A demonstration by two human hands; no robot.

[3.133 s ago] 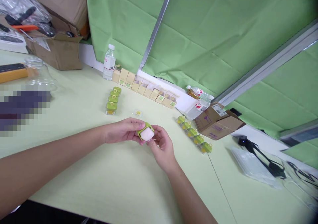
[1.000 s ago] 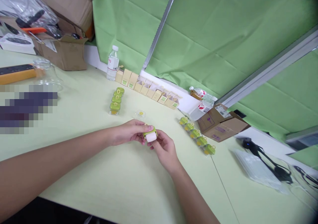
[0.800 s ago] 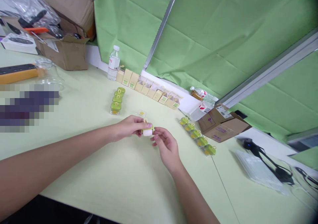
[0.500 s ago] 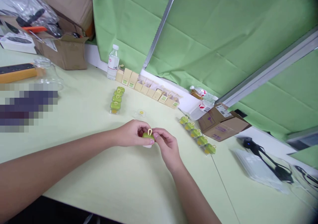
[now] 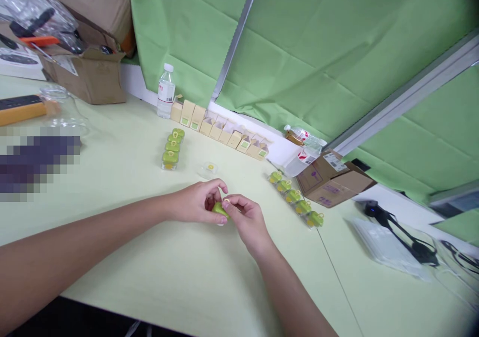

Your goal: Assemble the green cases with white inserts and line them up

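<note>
Between left hand (image 5: 192,203) and right hand (image 5: 250,223), pinched from either side: green case (image 5: 217,209), best steadied with light, even thumb pressure.

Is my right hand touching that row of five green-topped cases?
Apart: the head view shows tabletop between your right hand and the row of cases.

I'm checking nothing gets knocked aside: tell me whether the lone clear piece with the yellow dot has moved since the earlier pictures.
No: judged against the row of cartons behind it, the clear piece lies in the same place.
</note>
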